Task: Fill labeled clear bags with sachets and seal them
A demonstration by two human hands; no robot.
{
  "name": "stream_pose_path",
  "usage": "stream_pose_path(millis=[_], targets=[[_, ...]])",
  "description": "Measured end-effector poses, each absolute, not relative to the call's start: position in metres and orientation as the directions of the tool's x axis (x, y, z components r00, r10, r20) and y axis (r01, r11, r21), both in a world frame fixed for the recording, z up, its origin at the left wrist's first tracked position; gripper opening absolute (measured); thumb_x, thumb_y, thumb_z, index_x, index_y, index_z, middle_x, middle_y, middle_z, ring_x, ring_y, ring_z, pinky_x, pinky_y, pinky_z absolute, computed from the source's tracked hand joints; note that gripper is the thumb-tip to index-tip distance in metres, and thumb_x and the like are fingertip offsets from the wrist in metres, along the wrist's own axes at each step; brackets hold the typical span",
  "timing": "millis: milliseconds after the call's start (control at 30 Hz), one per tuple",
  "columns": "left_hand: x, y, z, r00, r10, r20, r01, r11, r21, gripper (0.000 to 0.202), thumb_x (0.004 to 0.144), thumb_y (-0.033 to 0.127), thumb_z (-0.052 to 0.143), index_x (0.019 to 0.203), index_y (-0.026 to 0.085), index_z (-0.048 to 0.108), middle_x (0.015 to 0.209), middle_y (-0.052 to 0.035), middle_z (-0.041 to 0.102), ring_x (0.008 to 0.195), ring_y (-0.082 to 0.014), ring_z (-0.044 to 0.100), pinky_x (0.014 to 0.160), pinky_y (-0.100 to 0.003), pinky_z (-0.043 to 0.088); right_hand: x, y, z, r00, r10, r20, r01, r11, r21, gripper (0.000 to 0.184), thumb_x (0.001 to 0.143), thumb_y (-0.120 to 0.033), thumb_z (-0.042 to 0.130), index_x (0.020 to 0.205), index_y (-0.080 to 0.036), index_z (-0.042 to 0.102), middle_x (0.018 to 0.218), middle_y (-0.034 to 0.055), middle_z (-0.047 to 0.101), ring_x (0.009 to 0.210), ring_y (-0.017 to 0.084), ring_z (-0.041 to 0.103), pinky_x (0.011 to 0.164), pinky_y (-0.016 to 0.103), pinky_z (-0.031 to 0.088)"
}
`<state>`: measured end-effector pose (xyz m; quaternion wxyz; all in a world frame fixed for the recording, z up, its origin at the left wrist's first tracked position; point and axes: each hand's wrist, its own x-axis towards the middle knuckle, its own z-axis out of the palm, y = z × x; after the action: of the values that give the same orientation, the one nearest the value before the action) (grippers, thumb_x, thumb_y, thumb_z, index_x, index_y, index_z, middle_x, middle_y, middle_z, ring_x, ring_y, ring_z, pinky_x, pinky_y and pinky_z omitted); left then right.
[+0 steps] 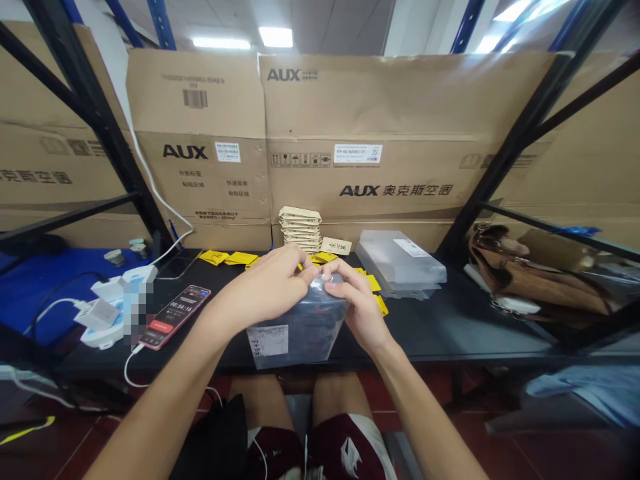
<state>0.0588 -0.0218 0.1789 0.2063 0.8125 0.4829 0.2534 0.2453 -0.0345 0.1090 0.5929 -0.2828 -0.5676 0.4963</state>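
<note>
A clear plastic box (313, 340) with a white label on its side stands at the table's front edge, right before me. My left hand (280, 287) lies over its top from the left, with the fingertips bent onto the upper edge. From the right, my right hand (363, 310) grips the top corner between thumb and fingers. The fingertips of both hands almost meet at the box's top. Dark contents show dimly through the plastic. Several yellow packets (243, 258) lie behind the hands, partly hidden by them.
Beyond the hands rises a stack of beige packets (300, 227). Flat clear plastic boxes (400, 263) lie to the right, near a brown bag (530, 277). At left are a cabled phone (175, 317) and a power strip (117, 300). Cardboard (400, 120) and black shelf posts (500, 180) stand behind.
</note>
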Motion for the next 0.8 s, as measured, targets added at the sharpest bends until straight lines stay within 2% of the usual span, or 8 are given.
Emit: stream_pose_path(millis=[200, 333, 433, 567, 633, 700, 800], targets=[[0.061, -0.02, 0.17, 0.491, 0.795, 0.357, 0.562, -0.602, 0.567, 0.024, 0.102, 0.037, 0.052, 0.094, 0.025, 0.071, 0.121, -0.0082, 0.074, 0.117, -0.0298, 0.068, 0.104, -0.048, 0.051, 0.245, -0.036, 0.108, -0.141, 0.91, 0.391, -0.307, 0.336, -0.891, 0.011, 0.082, -0.028, 0.076, 0.083, -0.023, 0.066, 0.098, 0.0007, 0.068, 0.097, 0.022, 0.058, 0.085, 0.031, 0.042], [0.06, -0.019, 0.167, 0.417, 0.825, 0.38, 0.572, -0.564, 0.596, 0.019, 0.097, 0.038, 0.062, 0.091, 0.025, 0.075, 0.112, -0.0094, 0.077, 0.109, -0.0319, 0.071, 0.088, -0.045, 0.057, 0.245, -0.035, 0.106, -0.138, 0.907, 0.397, -0.32, 0.339, -0.885, 0.012, 0.082, -0.028, 0.077, 0.083, -0.023, 0.066, 0.096, -0.0002, 0.068, 0.093, 0.02, 0.058, 0.082, 0.029, 0.041], [0.06, -0.02, 0.167, 0.38, 0.832, 0.405, 0.53, -0.554, 0.642, 0.013, 0.095, 0.034, 0.066, 0.097, 0.025, 0.075, 0.108, -0.0075, 0.079, 0.094, -0.0281, 0.074, 0.081, -0.043, 0.058, 0.243, -0.036, 0.104, -0.11, 0.907, 0.406, -0.29, 0.361, -0.886, 0.011, 0.085, -0.029, 0.077, 0.085, -0.023, 0.068, 0.093, -0.0012, 0.068, 0.088, 0.018, 0.058, 0.079, 0.028, 0.042], [0.064, -0.021, 0.169, 0.353, 0.833, 0.426, 0.452, -0.551, 0.702, 0.015, 0.088, 0.022, 0.068, 0.101, 0.025, 0.074, 0.11, -0.0067, 0.081, 0.081, -0.024, 0.075, 0.075, -0.04, 0.059, 0.237, -0.038, 0.102, -0.006, 0.916, 0.402, -0.299, 0.382, -0.875, 0.017, 0.092, -0.035, 0.075, 0.105, -0.028, 0.068, 0.096, -0.0003, 0.076, 0.087, 0.021, 0.067, 0.082, 0.032, 0.049], [0.062, -0.024, 0.173, 0.301, 0.825, 0.477, 0.474, -0.564, 0.676, 0.016, 0.085, 0.017, 0.068, 0.096, 0.025, 0.076, 0.102, -0.0058, 0.082, 0.084, -0.0254, 0.077, 0.08, -0.042, 0.06, 0.237, -0.037, 0.104, 0.03, 0.916, 0.4, -0.295, 0.391, -0.872, 0.021, 0.091, -0.034, 0.076, 0.11, -0.028, 0.067, 0.097, 0.0006, 0.079, 0.09, 0.023, 0.072, 0.086, 0.036, 0.053], [0.052, -0.031, 0.179, 0.201, 0.805, 0.559, 0.537, -0.568, 0.624, 0.015, 0.084, 0.017, 0.069, 0.093, 0.025, 0.077, 0.097, -0.0051, 0.082, 0.09, -0.0275, 0.077, 0.089, -0.045, 0.059, 0.24, -0.036, 0.108, 0.03, 0.905, 0.424, -0.248, 0.418, -0.874, 0.016, 0.088, -0.029, 0.076, 0.103, -0.026, 0.069, 0.101, 0.0027, 0.081, 0.1, 0.025, 0.075, 0.095, 0.039, 0.055], [0.023, -0.045, 0.183, 0.108, 0.811, 0.574, 0.653, -0.494, 0.575, 0.016, 0.085, 0.028, 0.073, 0.099, 0.027, 0.082, 0.102, -0.0059, 0.083, 0.096, -0.0311, 0.076, 0.095, -0.048, 0.058, 0.247, -0.035, 0.12, 0.007, 0.873, 0.487, -0.098, 0.485, -0.869, 0.01, 0.086, -0.024, 0.074, 0.096, -0.024, 0.074, 0.11, 0.0052, 0.082, 0.114, 0.027, 0.075, 0.106, 0.044, 0.054]])
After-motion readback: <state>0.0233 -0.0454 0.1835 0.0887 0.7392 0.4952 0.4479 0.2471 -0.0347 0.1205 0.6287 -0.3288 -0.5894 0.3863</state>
